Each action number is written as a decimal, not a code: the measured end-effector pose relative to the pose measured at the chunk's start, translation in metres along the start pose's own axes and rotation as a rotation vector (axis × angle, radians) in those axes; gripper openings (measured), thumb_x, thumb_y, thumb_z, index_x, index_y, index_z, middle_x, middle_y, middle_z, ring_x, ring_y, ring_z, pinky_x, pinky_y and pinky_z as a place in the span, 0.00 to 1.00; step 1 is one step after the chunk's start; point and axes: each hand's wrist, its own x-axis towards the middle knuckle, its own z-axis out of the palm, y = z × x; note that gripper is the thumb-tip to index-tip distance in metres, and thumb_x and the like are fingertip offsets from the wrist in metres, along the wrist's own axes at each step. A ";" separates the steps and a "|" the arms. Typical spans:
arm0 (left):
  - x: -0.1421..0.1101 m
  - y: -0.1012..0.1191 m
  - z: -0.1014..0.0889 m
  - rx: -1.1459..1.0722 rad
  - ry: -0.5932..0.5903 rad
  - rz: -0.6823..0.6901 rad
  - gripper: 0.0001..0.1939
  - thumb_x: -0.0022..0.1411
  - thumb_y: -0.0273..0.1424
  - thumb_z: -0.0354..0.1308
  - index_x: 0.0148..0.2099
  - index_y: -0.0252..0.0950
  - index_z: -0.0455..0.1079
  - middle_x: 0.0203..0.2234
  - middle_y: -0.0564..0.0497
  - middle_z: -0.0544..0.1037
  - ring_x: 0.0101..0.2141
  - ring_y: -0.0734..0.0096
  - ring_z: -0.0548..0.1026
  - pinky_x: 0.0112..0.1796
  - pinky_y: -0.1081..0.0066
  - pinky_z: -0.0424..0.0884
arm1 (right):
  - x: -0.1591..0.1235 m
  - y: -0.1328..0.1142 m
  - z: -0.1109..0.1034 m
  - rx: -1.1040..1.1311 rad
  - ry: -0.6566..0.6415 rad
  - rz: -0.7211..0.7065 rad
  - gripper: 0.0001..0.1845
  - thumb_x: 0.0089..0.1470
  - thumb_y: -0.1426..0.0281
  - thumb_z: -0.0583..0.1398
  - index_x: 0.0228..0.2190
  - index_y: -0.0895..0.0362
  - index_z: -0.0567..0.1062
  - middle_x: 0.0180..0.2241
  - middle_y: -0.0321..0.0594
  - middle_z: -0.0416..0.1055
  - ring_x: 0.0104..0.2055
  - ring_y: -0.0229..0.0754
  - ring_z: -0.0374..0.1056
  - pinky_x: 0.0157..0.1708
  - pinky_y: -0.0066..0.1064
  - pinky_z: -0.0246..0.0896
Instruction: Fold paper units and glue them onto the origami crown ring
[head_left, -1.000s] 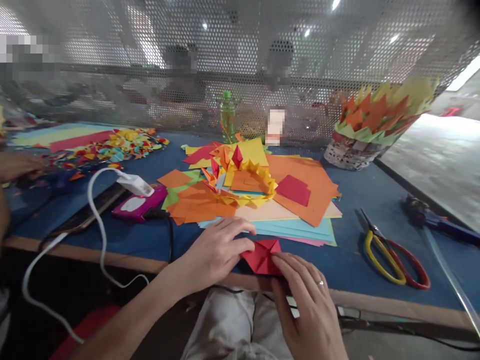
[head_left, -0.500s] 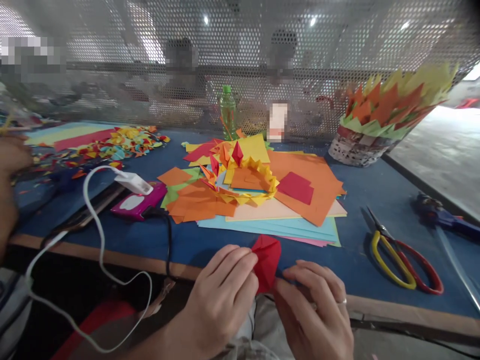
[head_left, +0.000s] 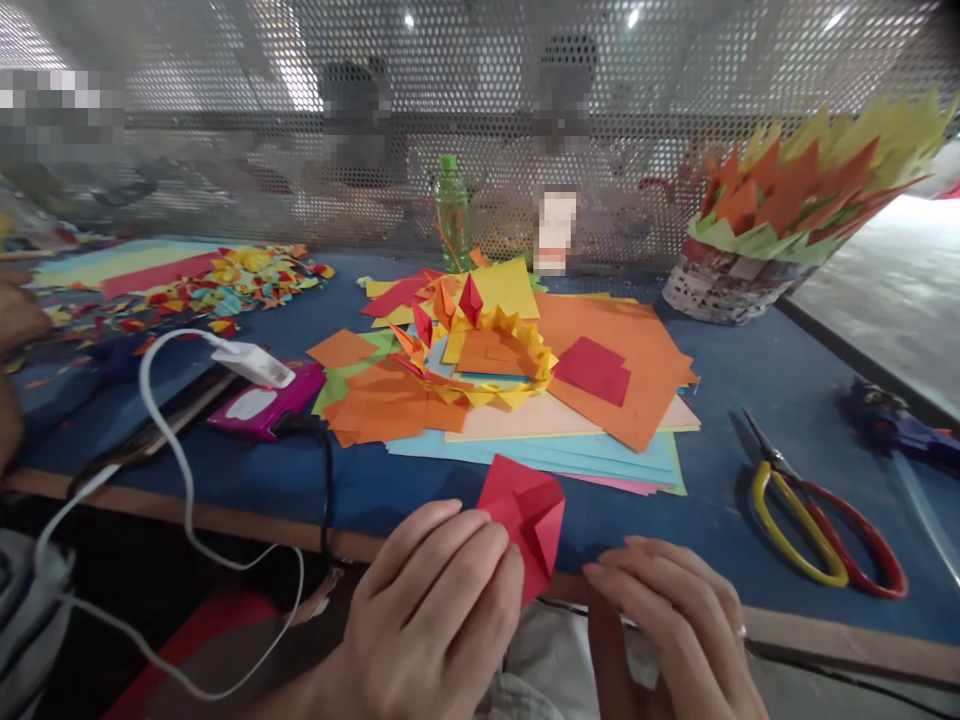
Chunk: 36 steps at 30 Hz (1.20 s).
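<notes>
The folded red paper piece [head_left: 525, 520] is held up just in front of the blue counter [head_left: 750, 400] edge, pinched in the left hand [head_left: 435, 610] fingers. Right hand [head_left: 675, 620] beside it, fingers loosely curled, holding nothing. Light, thin, easily creased paper: best gripped along folded edges.

- red paper [head_left: 529, 515]: a small folded piece, bright red, creased into angled flaps with a pointed lower tip.
- it stands tilted, raised off the table, in the lower middle of the frame.
- its left edge is pinched at the fingertips of the left hand [head_left: 431, 620]; the right hand [head_left: 675, 625] is just beside it, not touching.
</notes>
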 end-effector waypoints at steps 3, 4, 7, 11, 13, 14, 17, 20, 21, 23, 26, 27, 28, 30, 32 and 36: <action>0.003 -0.003 0.007 -0.014 -0.062 -0.022 0.13 0.66 0.15 0.51 0.42 0.28 0.76 0.37 0.44 0.81 0.42 0.64 0.76 0.55 0.59 0.68 | -0.003 0.010 0.003 -0.008 -0.068 -0.044 0.16 0.56 0.81 0.63 0.45 0.57 0.80 0.41 0.42 0.79 0.48 0.46 0.72 0.47 0.42 0.67; 0.004 -0.005 0.009 -0.040 -0.094 -0.034 0.14 0.66 0.15 0.50 0.43 0.28 0.76 0.36 0.44 0.80 0.41 0.64 0.76 0.54 0.59 0.69 | -0.005 0.014 0.003 -0.017 -0.112 -0.080 0.17 0.56 0.81 0.62 0.46 0.56 0.80 0.43 0.42 0.80 0.49 0.46 0.71 0.48 0.42 0.66; 0.005 -0.008 0.014 -0.144 -0.172 -0.094 0.15 0.68 0.16 0.48 0.46 0.29 0.76 0.37 0.45 0.80 0.40 0.65 0.77 0.53 0.58 0.70 | -0.008 0.023 0.002 -0.057 -0.240 -0.163 0.21 0.57 0.81 0.59 0.51 0.56 0.79 0.49 0.40 0.79 0.54 0.49 0.68 0.52 0.44 0.61; 0.007 -0.009 0.011 -0.290 -0.262 -0.165 0.16 0.70 0.17 0.48 0.47 0.31 0.76 0.39 0.46 0.80 0.42 0.66 0.77 0.48 0.64 0.74 | -0.007 0.027 0.000 -0.113 -0.315 -0.168 0.27 0.55 0.81 0.56 0.55 0.59 0.76 0.55 0.41 0.76 0.57 0.53 0.65 0.53 0.46 0.58; 0.007 -0.011 0.009 -0.335 -0.294 -0.191 0.16 0.70 0.18 0.47 0.47 0.32 0.76 0.40 0.46 0.80 0.42 0.66 0.77 0.47 0.67 0.75 | -0.006 0.028 0.000 -0.123 -0.335 -0.184 0.27 0.55 0.80 0.55 0.55 0.58 0.76 0.56 0.41 0.75 0.58 0.54 0.64 0.53 0.45 0.58; 0.007 -0.012 0.009 -0.350 -0.290 -0.193 0.16 0.70 0.18 0.47 0.47 0.32 0.76 0.40 0.46 0.80 0.43 0.67 0.77 0.47 0.67 0.75 | -0.005 0.028 0.000 -0.125 -0.344 -0.192 0.27 0.55 0.80 0.55 0.54 0.57 0.77 0.56 0.41 0.75 0.58 0.54 0.64 0.53 0.44 0.58; 0.004 -0.018 0.008 -0.413 -0.232 -0.181 0.16 0.70 0.16 0.47 0.46 0.33 0.75 0.39 0.48 0.81 0.43 0.68 0.78 0.50 0.67 0.74 | -0.004 0.030 0.001 -0.121 -0.367 -0.225 0.25 0.55 0.80 0.56 0.52 0.54 0.78 0.57 0.39 0.75 0.59 0.54 0.64 0.52 0.43 0.59; 0.001 -0.024 0.005 -0.486 -0.265 -0.190 0.17 0.69 0.15 0.47 0.46 0.34 0.75 0.40 0.48 0.81 0.44 0.69 0.78 0.51 0.68 0.73 | -0.003 0.032 0.000 -0.130 -0.394 -0.252 0.24 0.56 0.79 0.57 0.52 0.54 0.78 0.57 0.39 0.75 0.58 0.55 0.64 0.51 0.44 0.59; 0.000 -0.025 0.004 -0.501 -0.296 -0.200 0.17 0.68 0.14 0.47 0.46 0.34 0.74 0.41 0.48 0.81 0.45 0.69 0.78 0.51 0.68 0.73 | -0.002 0.032 0.000 -0.134 -0.402 -0.261 0.25 0.56 0.79 0.57 0.52 0.53 0.79 0.57 0.38 0.75 0.58 0.55 0.64 0.51 0.44 0.59; -0.001 -0.025 0.002 -0.515 -0.318 -0.228 0.18 0.67 0.13 0.49 0.48 0.34 0.74 0.42 0.48 0.80 0.46 0.69 0.77 0.51 0.68 0.73 | -0.001 0.033 -0.001 -0.143 -0.416 -0.282 0.25 0.56 0.78 0.56 0.53 0.53 0.79 0.57 0.38 0.75 0.59 0.55 0.64 0.51 0.44 0.59; 0.000 -0.021 0.002 -0.538 -0.301 -0.297 0.14 0.67 0.15 0.54 0.49 0.34 0.74 0.42 0.47 0.80 0.46 0.67 0.76 0.50 0.67 0.73 | 0.003 0.036 -0.001 -0.155 -0.446 -0.302 0.24 0.58 0.76 0.56 0.54 0.51 0.78 0.59 0.38 0.74 0.60 0.54 0.63 0.52 0.43 0.59; 0.002 -0.019 0.003 -0.554 -0.292 -0.321 0.12 0.67 0.17 0.56 0.48 0.34 0.74 0.41 0.47 0.80 0.46 0.67 0.76 0.50 0.67 0.73 | 0.005 0.037 -0.002 -0.154 -0.457 -0.304 0.24 0.58 0.76 0.56 0.54 0.51 0.77 0.59 0.38 0.73 0.61 0.54 0.63 0.52 0.43 0.60; 0.003 -0.017 0.004 -0.571 -0.281 -0.343 0.10 0.67 0.18 0.58 0.47 0.34 0.74 0.40 0.48 0.80 0.45 0.68 0.76 0.49 0.68 0.73 | 0.007 0.038 -0.002 -0.151 -0.475 -0.304 0.24 0.59 0.75 0.56 0.55 0.50 0.77 0.60 0.37 0.73 0.61 0.53 0.63 0.53 0.43 0.60; 0.005 -0.014 0.006 -0.597 -0.259 -0.387 0.07 0.67 0.19 0.60 0.43 0.34 0.74 0.37 0.49 0.80 0.43 0.69 0.76 0.47 0.70 0.73 | 0.010 0.041 -0.003 -0.136 -0.498 -0.315 0.24 0.60 0.74 0.56 0.55 0.50 0.77 0.61 0.37 0.71 0.63 0.53 0.62 0.53 0.42 0.60; 0.007 -0.011 0.007 -0.600 -0.242 -0.449 0.06 0.68 0.20 0.60 0.40 0.35 0.74 0.35 0.51 0.79 0.41 0.72 0.76 0.44 0.72 0.73 | 0.012 0.044 -0.003 -0.118 -0.522 -0.322 0.24 0.60 0.74 0.57 0.56 0.49 0.77 0.62 0.38 0.70 0.63 0.54 0.61 0.53 0.42 0.61; 0.011 -0.007 0.009 -0.544 -0.226 -0.568 0.06 0.67 0.21 0.60 0.37 0.36 0.73 0.37 0.51 0.77 0.38 0.73 0.76 0.40 0.73 0.72 | 0.014 0.049 -0.002 -0.080 -0.544 -0.316 0.25 0.60 0.75 0.56 0.56 0.49 0.76 0.62 0.40 0.70 0.63 0.53 0.61 0.51 0.42 0.64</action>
